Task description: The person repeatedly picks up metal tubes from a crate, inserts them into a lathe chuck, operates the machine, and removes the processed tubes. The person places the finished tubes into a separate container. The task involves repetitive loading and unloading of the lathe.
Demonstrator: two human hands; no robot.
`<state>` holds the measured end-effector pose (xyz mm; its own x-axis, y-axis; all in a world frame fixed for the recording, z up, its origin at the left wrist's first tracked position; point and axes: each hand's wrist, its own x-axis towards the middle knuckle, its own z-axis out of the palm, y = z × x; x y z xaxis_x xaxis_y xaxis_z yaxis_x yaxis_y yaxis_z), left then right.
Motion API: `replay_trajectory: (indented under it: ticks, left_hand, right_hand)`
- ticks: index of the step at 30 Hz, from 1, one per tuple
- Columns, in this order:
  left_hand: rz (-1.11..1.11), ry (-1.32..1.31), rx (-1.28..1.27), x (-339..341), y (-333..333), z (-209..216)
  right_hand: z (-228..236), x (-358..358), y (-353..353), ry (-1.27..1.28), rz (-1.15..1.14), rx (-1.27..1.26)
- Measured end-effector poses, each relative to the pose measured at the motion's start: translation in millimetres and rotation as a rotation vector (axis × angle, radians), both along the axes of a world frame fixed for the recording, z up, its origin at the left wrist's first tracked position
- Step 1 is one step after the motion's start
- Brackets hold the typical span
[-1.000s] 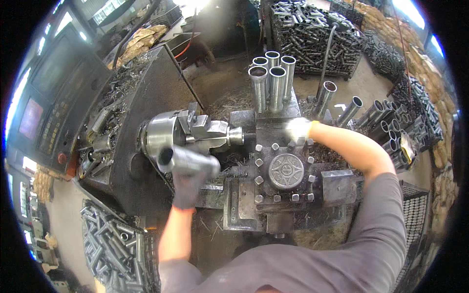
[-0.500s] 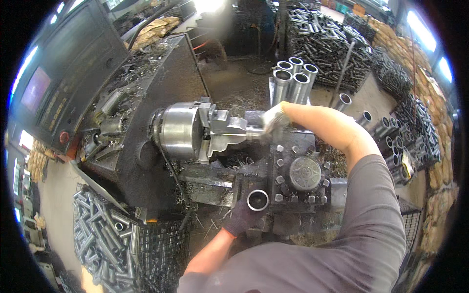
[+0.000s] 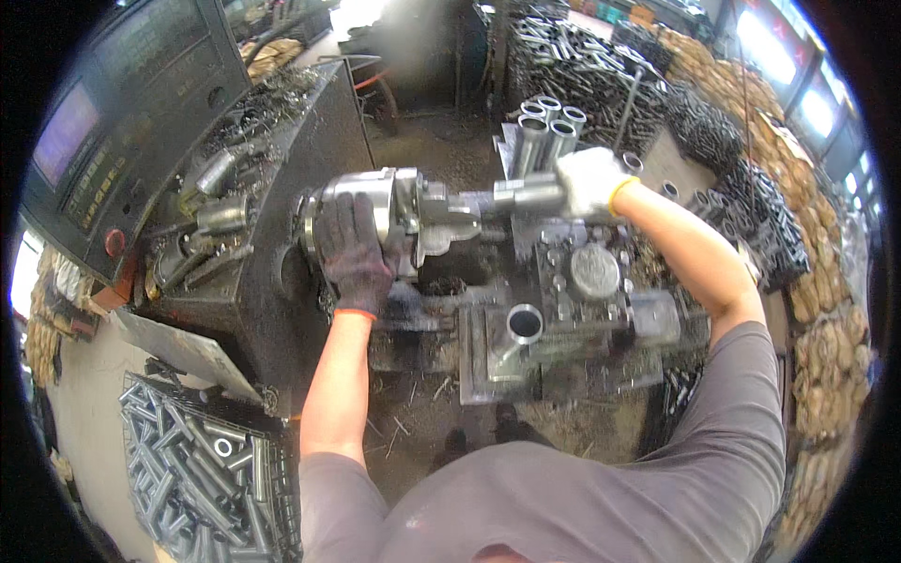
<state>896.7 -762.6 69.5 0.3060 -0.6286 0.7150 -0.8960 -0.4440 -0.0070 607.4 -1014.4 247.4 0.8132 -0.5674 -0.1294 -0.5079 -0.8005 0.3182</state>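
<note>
My left hand (image 3: pixel 352 246), in a dark glove, lies with its fingers stretched over the side of the round steel chuck (image 3: pixel 377 202). The stepped chuck jaws (image 3: pixel 441 214) point right. Facing them across a gap is a short metal tube (image 3: pixel 526 195), held roughly level by my right hand (image 3: pixel 593 180) in a white glove. That hand is closed around the tube's right end, and motion softens its outline. Another metal tube (image 3: pixel 524 325) stands upright on the machine carriage below, touched by neither hand. To its upper right sits the tool post (image 3: pixel 595 272) with its round cap.
Behind my right hand several tubes (image 3: pixel 554 131) stand upright in a cluster. A mesh basket of loose tubes (image 3: pixel 192 479) is at lower left. The control panel (image 3: pixel 103 159) rises at far left. Piled tubes (image 3: pixel 587 70) and stacked sacks (image 3: pixel 826 347) line the right side.
My left hand has left the upright tube and moved up onto the chuck. My right hand has drawn right, away from the jaws, with a tube in it. The whole view has shifted.
</note>
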Motion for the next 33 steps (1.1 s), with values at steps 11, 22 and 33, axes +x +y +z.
replay_trajectory:
  ticks: [11, 22, 33]
  left_hand:
    - [-0.466, 2.521, -0.585, -217.7, 154.1, -4.1]
    - [-0.674, 2.831, -0.667, -211.2, 150.7, -120.1]
    - [-0.62, 1.09, -0.062, -216.4, 88.0, -20.6]
  right_hand:
    - [-95.8, -84.0, 293.7, -0.43, -0.161, 0.582]
    - [-236.7, -138.2, 267.2, -0.396, -0.417, 1.491]
    - [-171.4, -190.9, 221.8, -0.921, -0.503, 0.732]
